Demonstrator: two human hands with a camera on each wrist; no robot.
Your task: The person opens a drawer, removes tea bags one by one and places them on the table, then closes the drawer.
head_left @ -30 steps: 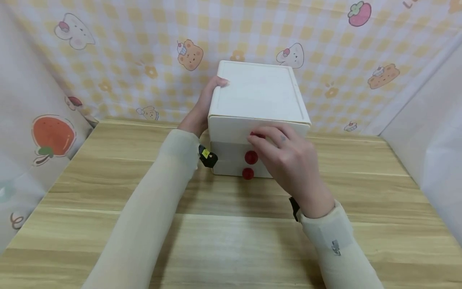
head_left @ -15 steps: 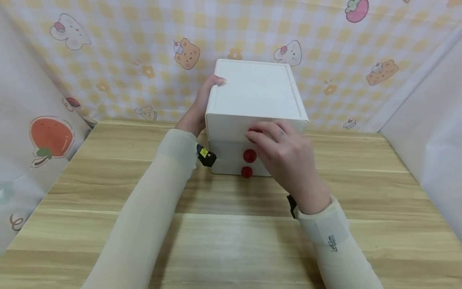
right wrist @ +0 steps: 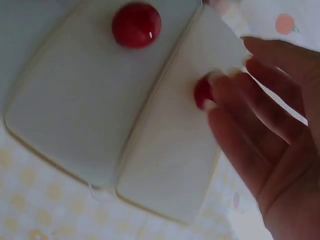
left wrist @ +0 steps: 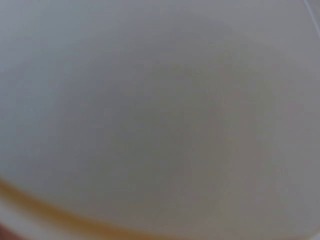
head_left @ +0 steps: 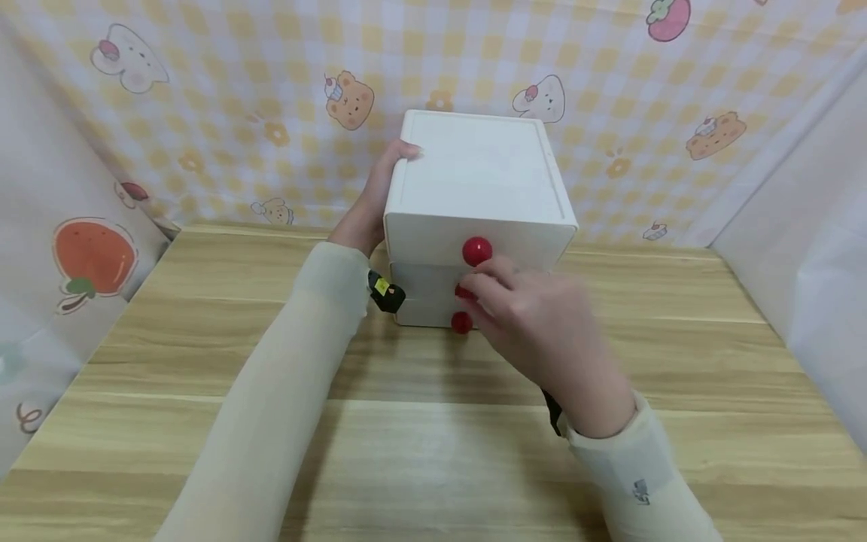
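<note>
Head: white drawer box (head_left: 481,165) is sitting on the worktop (head_left: 406,452); left hand (head_left: 372,202) is gripping its left side, thumb (head_left: 409,150) over the top edge; right hand (head_left: 552,331) is pinching the middle red knob (head_left: 463,290). Left wrist: blurred pale surface (left wrist: 160,100) is filling the view, can't tell grip there. Right wrist: same hand is holding that knob; top red knob (right wrist: 136,25) is sitting clear.

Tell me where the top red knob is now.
In the head view, the top red knob is just right of centre, on the front of the white box, above the middle red knob, near the right hand.
</note>
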